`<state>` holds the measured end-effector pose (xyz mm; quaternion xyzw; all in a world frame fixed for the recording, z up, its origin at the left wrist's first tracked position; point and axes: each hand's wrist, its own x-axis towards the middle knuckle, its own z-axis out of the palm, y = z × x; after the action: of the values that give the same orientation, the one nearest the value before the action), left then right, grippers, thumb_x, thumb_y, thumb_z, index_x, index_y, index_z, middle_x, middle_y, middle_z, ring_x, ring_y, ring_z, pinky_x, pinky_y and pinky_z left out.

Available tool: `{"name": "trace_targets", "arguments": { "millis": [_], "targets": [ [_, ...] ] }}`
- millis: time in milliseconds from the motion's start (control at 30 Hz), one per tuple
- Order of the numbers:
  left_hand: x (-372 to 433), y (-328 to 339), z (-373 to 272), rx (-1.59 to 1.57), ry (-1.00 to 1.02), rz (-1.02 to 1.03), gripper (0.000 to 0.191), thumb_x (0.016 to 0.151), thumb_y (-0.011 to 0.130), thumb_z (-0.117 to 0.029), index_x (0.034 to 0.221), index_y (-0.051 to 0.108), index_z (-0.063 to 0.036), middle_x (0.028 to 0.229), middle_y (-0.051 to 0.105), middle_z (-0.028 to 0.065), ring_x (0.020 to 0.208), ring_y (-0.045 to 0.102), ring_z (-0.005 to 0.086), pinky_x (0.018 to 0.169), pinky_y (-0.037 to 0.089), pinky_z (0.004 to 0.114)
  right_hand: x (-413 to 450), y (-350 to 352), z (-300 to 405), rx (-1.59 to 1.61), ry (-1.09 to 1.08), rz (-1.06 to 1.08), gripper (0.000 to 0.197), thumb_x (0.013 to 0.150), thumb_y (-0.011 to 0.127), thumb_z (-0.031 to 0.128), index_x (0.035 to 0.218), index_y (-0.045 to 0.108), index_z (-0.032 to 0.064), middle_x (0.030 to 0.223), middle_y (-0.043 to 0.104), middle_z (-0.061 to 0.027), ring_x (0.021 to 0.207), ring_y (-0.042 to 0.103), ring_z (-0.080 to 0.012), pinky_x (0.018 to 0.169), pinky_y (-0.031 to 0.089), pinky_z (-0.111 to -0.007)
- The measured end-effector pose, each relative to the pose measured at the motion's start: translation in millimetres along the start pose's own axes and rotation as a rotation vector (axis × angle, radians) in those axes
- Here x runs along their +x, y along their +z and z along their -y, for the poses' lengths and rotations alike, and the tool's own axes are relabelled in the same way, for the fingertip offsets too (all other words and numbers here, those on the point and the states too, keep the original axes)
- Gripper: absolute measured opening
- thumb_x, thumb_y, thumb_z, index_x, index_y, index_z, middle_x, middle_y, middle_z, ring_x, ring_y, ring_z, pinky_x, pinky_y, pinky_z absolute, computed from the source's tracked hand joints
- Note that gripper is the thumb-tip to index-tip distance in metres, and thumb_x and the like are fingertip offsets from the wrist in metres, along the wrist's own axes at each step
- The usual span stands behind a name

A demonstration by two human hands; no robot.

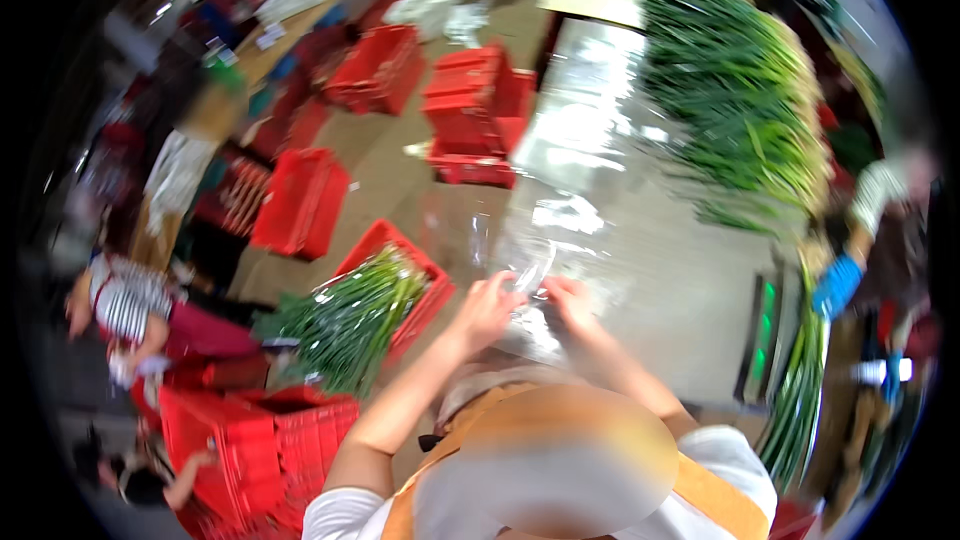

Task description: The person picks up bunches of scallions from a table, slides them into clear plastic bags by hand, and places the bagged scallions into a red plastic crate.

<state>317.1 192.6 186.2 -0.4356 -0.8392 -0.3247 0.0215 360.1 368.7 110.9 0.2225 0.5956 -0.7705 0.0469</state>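
My left hand (pixel 489 313) and my right hand (pixel 574 304) are close together at the near left edge of a metal table (pixel 660 292). Between them is clear plastic film (pixel 535 270), pinched in the fingers of both. More of the shiny film (pixel 570 214) lies along the table's left side, beyond my hands. Blur and glare hide the film's exact shape. To the far right of the table spreads a large heap of green onions (pixel 720 82), leaves towards the film.
A scale with green digits (pixel 761 337) stands right, beside more green onions (pixel 795 382) and a co-worker's blue glove (pixel 838 286). A red crate (pixel 439 296) of green onions is at left. Stacked red crates (pixel 247 450) and other workers are further left.
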Motion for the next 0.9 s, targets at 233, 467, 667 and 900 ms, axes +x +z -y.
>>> {"name": "trace_targets", "arguments": {
  "millis": [233,467,667,900],
  "targets": [
    [10,31,4,0.167,0.005,0.269,0.039,0.071,0.051,0.002,0.109,0.052,-0.0072,0.118,0.048,0.017,0.081,0.055,0.03,0.076,0.044,0.038,-6,-43,-31,-0.442,-0.207,0.023,0.029,0.083,0.055,0.028,0.075,0.059,0.0008,0.065,0.057,-0.0057,0.064,0.053,-0.0127,0.06,0.042,-0.027],
    [32,44,5,0.078,-0.189,0.164,0.035,0.069,0.05,0.0,0.103,0.05,-0.0011,0.108,0.052,0.0151,0.093,0.053,0.0333,0.077,0.045,0.04,-37,-63,-46,-0.739,-0.416,0.129,0.028,0.084,0.053,0.033,0.086,0.059,0.0056,0.08,0.057,-0.0126,0.069,0.057,-0.0265,0.062,0.045,-0.036],
    [26,55,-4,0.172,-0.094,0.373,0.057,0.066,0.055,-0.001,0.12,0.038,0.0003,0.128,0.036,0.0162,0.091,0.054,0.036,0.077,0.045,0.041,-79,-112,-27,-0.508,-0.156,-0.063,0.029,0.082,0.056,0.031,0.095,0.058,0.0061,0.088,0.059,-0.0117,0.079,0.059,-0.0239,0.068,0.047,-0.033],
    [5,74,7,0.147,-0.054,0.441,0.048,0.068,0.057,-0.008,0.113,0.043,-0.0015,0.126,0.038,0.0167,0.089,0.055,0.0356,0.074,0.046,0.043,-113,-179,-34,-0.351,-0.229,-0.543,0.025,0.085,0.053,0.025,0.093,0.059,0.0031,0.088,0.061,-0.0077,0.078,0.058,-0.0184,0.069,0.045,-0.029]
  ]
}}
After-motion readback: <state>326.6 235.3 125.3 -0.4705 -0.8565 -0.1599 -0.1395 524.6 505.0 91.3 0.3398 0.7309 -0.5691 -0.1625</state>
